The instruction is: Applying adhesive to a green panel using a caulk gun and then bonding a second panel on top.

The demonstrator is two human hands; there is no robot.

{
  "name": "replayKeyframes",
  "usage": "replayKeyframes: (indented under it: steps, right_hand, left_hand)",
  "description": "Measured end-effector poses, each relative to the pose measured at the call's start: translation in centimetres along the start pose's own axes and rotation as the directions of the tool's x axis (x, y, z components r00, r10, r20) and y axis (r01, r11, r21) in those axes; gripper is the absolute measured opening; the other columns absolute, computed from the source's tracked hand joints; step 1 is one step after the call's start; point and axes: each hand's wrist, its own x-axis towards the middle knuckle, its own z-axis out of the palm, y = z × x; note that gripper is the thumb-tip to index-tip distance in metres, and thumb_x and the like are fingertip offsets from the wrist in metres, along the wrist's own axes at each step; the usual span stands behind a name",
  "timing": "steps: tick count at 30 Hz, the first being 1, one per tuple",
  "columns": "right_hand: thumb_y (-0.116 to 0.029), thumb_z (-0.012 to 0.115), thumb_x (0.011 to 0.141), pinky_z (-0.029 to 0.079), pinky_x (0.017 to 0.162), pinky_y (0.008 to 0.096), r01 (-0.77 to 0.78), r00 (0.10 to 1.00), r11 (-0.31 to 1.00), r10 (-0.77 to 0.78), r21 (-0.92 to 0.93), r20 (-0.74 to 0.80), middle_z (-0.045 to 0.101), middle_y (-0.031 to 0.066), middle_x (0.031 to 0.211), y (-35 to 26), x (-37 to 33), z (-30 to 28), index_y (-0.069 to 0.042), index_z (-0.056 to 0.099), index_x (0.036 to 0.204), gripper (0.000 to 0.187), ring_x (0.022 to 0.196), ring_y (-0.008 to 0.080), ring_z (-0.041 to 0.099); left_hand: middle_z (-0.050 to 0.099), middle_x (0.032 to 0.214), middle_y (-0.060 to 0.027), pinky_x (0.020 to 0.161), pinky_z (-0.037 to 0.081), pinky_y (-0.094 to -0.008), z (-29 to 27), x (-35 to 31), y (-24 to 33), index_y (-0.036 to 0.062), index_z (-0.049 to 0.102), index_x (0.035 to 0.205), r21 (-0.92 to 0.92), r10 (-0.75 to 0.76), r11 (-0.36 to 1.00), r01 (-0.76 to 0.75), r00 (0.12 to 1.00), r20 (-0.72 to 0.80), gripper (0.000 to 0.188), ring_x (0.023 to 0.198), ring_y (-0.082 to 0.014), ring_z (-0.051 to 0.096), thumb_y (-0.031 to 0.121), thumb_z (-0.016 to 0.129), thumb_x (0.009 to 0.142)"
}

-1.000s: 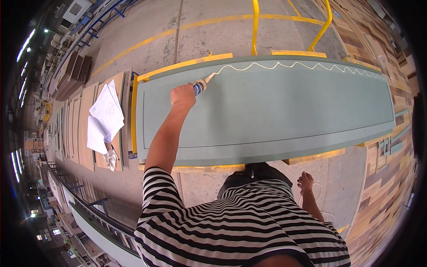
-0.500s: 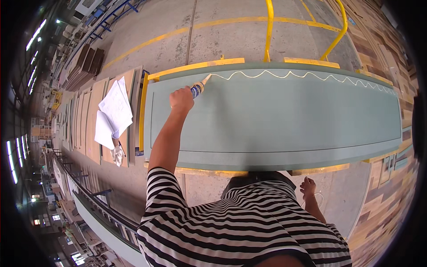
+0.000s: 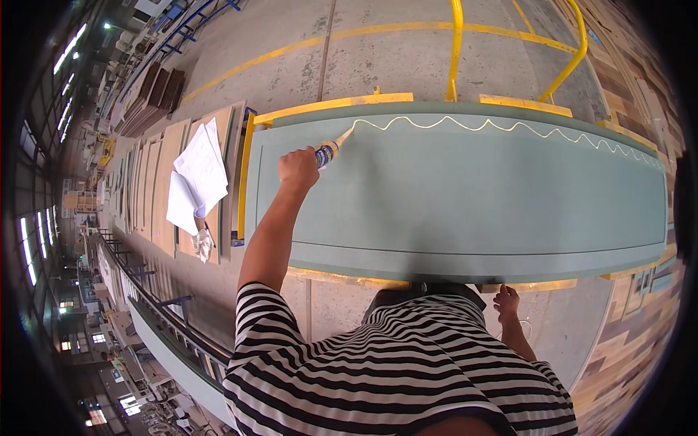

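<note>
My left hand [image 3: 298, 168] is wrapped round a glue bottle [image 3: 326, 154] with a blue-and-white label and a long tan nozzle. The bottle is tilted, its nozzle tip at the end of a pale wavy glue bead [image 3: 488, 125]. That bead runs along the far side of a long grey-green panel [image 3: 451, 196], out to its right end. My right hand [image 3: 506, 303] hangs low by the near edge of the panel, its fingers loosely bent and apart, with nothing visible in it.
Yellow rails [image 3: 334, 108] frame the panel, and yellow posts [image 3: 456, 54] rise beyond it. To the left, paper sheets [image 3: 200, 167] and a crumpled white cloth [image 3: 202, 245] lie on stacked boards [image 3: 171, 152]. Brown boards [image 3: 156, 94] are stacked farther off; patterned wood flooring [image 3: 618, 320] lies right.
The view has shifted, moving the scene rightward. The nozzle tip has moved slightly toward me, and the bead has grown a little there. My right hand has come up nearer the panel's edge.
</note>
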Motion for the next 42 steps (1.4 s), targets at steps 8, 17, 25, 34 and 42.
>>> replayKeyframes:
  steps: [8,17,25,34,42]
  right_hand:
    - [-0.032,0.058,0.094,0.039,0.047,0.0246,0.009,1.000,1.000,-0.009,0.021,-0.014,0.051,-0.0001,0.070,0.0,-1.1,1.7,-0.009,0.056,0.115,0.031,0.057,0.0103,0.051]
    - [-0.032,0.058,0.095,0.036,0.044,0.0224,0.038,0.993,0.990,-0.022,0.134,-0.119,0.051,-0.0004,0.068,4.1,-5.6,5.5,-0.008,0.054,0.116,0.032,0.054,0.0096,0.049]
    - [-0.031,0.059,0.094,0.037,0.042,0.0222,-0.005,0.990,0.971,0.039,0.239,-0.136,0.055,0.0030,0.073,11.4,-13.0,13.6,-0.006,0.055,0.116,0.033,0.056,0.0105,0.052]
    - [-0.032,0.058,0.094,0.039,0.044,0.0239,-0.056,0.990,0.970,0.084,0.236,-0.112,0.056,0.0038,0.073,15.4,-16.3,17.4,-0.005,0.055,0.116,0.034,0.057,0.0119,0.053]
    - [-0.034,0.060,0.094,0.040,0.047,0.0226,0.066,0.984,0.970,-0.024,0.233,-0.179,0.056,0.0019,0.077,11.7,-15.9,17.2,-0.009,0.056,0.116,0.034,0.060,0.0106,0.054]
  left_hand:
    - [0.071,0.094,-0.0095,0.076,0.054,-0.0373,-0.1,1.2,-2.0,0.0103,0.064,0.101,0.014,-0.001,1.000,0.001,1.000,0.008,0.022,0.090,-0.0269,0.069,0.014,0.063,0.079]
    - [0.070,0.094,-0.0114,0.077,0.053,-0.0402,2.4,4.0,-6.6,0.0092,0.063,0.102,-0.027,0.076,0.997,-0.077,0.995,-0.062,0.024,0.090,-0.0289,0.069,0.013,0.061,0.079]
    - [0.071,0.096,-0.0114,0.075,0.055,-0.0382,4.2,3.7,-11.3,0.0082,0.063,0.103,-0.028,0.181,0.982,-0.184,0.980,-0.086,0.023,0.090,-0.0274,0.069,0.011,0.060,0.080]
    - [0.071,0.097,-0.0110,0.076,0.055,-0.0373,6.0,2.3,-16.1,0.0075,0.063,0.107,-0.017,0.193,0.981,-0.195,0.979,-0.070,0.027,0.091,-0.0274,0.070,0.010,0.061,0.080]
    - [0.071,0.100,-0.0102,0.078,0.055,-0.0364,5.9,3.8,-17.5,0.0083,0.063,0.108,-0.014,0.158,0.987,-0.159,0.985,-0.064,0.027,0.093,-0.0259,0.069,0.012,0.060,0.082]
